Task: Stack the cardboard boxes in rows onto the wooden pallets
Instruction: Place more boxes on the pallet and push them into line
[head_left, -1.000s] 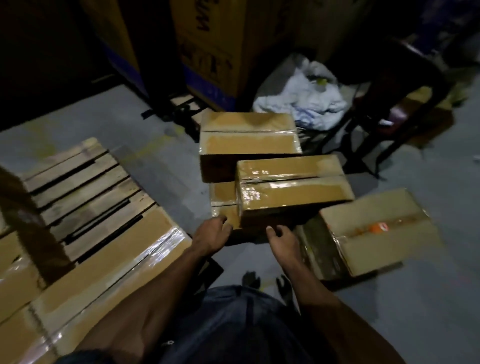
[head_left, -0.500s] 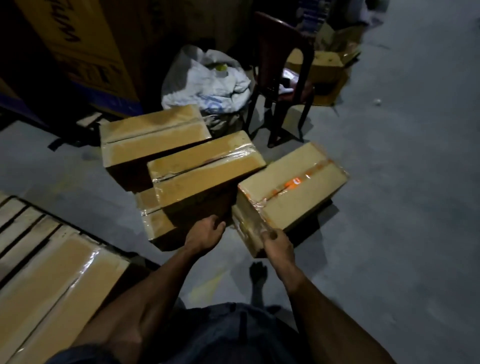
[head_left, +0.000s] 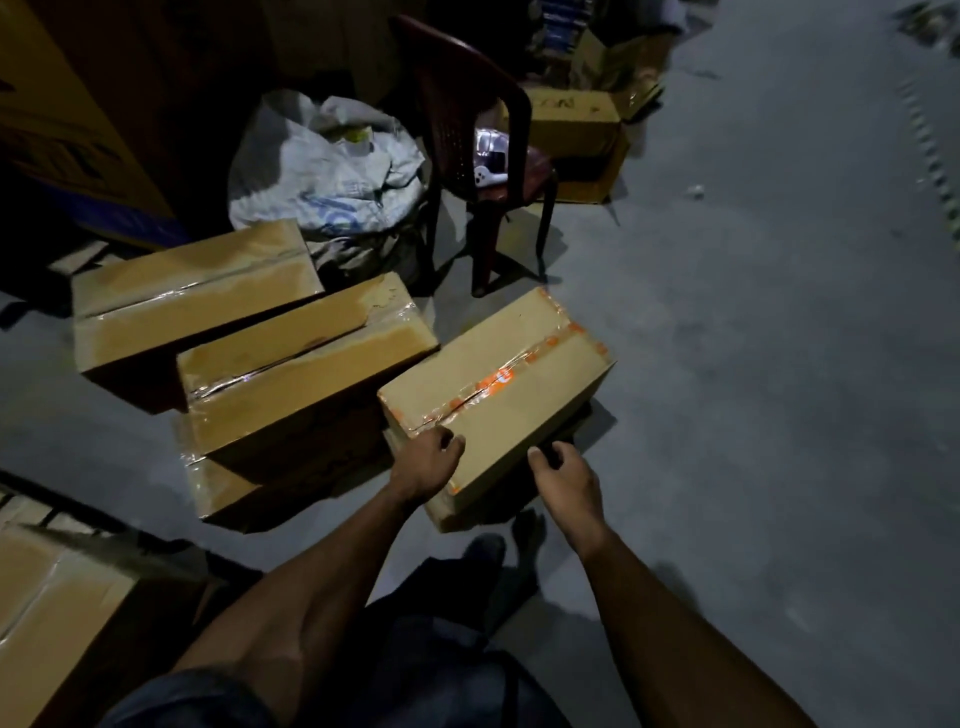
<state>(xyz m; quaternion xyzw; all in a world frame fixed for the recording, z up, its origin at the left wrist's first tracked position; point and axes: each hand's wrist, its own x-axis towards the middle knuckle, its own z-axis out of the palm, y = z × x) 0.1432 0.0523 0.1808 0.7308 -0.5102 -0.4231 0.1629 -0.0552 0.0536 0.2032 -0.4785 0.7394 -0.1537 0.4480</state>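
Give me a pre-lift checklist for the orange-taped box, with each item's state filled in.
1. Left hand on the orange-taped box: ok, it rests at the near top corner.
2. Right hand gripping the box: not ok, fingers curled beside the box's right side, contact unclear.
3. Box top sealed: ok, tape runs along the seam.
4. Nothing stacked on this box: ok.
5. Clear of the neighbouring stacked boxes: cannot tell, left side is close.
6. Foot clear of box: cannot tell, too dark.
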